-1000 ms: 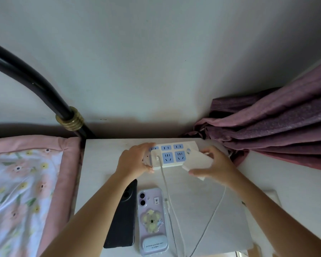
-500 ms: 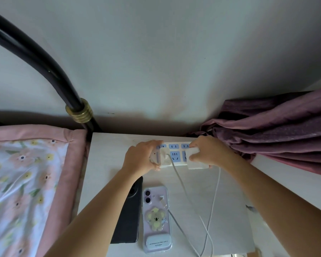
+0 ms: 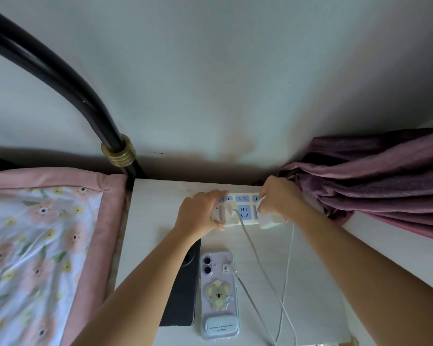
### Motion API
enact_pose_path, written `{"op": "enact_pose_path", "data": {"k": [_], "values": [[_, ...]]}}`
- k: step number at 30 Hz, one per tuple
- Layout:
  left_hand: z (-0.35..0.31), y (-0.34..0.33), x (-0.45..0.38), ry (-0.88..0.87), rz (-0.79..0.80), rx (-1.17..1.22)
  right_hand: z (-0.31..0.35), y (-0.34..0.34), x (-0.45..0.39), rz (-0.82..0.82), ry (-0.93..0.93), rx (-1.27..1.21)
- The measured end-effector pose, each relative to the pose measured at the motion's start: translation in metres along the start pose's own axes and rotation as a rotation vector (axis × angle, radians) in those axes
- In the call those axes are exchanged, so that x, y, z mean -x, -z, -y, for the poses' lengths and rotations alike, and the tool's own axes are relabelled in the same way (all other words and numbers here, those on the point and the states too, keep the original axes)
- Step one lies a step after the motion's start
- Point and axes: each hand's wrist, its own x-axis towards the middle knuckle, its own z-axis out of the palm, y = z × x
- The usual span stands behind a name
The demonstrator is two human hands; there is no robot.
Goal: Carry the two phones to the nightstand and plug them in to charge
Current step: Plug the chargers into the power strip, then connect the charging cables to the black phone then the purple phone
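Observation:
Two phones lie face down on the white nightstand [image 3: 155, 211]: a black phone [image 3: 185, 290], partly under my left forearm, and a lilac phone [image 3: 219, 295] with a koala sticker to its right. At the back stands a white power strip [image 3: 243, 208] with blue sockets. My left hand [image 3: 200, 213] grips the strip's left end. A small white charger [image 3: 231, 213] sits plugged in beside it. My right hand [image 3: 278, 198] presses a larger white charger block [image 3: 270, 222] onto the strip's right end. Two white cables [image 3: 260, 265] run toward the front edge.
A bed with a pink floral quilt [image 3: 43, 245] and a black curved metal frame [image 3: 60, 81] borders the nightstand on the left. A purple curtain [image 3: 375, 176] bunches at the right, touching the nightstand's back corner. The grey wall [image 3: 223, 83] is directly behind.
My right hand carried the white charger block from in front of the strip onto its right end. My left hand stayed on the strip's left end. The view tilted down slightly.

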Motion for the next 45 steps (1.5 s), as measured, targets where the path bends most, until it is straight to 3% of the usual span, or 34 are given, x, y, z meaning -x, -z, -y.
{"op": "enact_pose_path", "data": {"k": [12, 16, 20, 23, 26, 29, 35, 39, 45], "values": [[0.01, -0.003, 0.017, 0.061, -0.002, 0.091, 0.004, -0.013, 0.0, -0.062, -0.009, 0.086], [0.029, 0.005, 0.045, 0.164, -0.128, 0.24, 0.004, -0.004, 0.011, -0.068, 0.02, 0.091], [0.052, 0.008, 0.087, 0.337, -0.261, 0.353, 0.014, 0.015, 0.035, -0.239, 0.038, -0.081], [0.06, 0.001, 0.118, 0.426, -0.275, 0.401, 0.044, 0.029, 0.065, -0.356, 0.149, -0.303], [0.06, -0.009, 0.15, 0.488, -0.244, 0.355, 0.085, 0.022, 0.098, -0.317, 0.289, -0.418], [0.064, -0.017, 0.18, 0.57, -0.193, 0.236, 0.114, -0.016, 0.119, -0.169, 0.362, -0.36], [0.061, -0.022, 0.215, 0.557, -0.01, 0.207, 0.126, -0.11, 0.123, 0.12, 0.148, -0.191], [0.049, -0.023, 0.212, 0.508, 0.03, 0.124, 0.136, -0.135, 0.126, 0.042, 0.04, -0.155], [0.052, -0.034, 0.208, 0.496, -0.048, 0.086, 0.152, -0.157, 0.127, -0.043, -0.045, -0.077]]}}
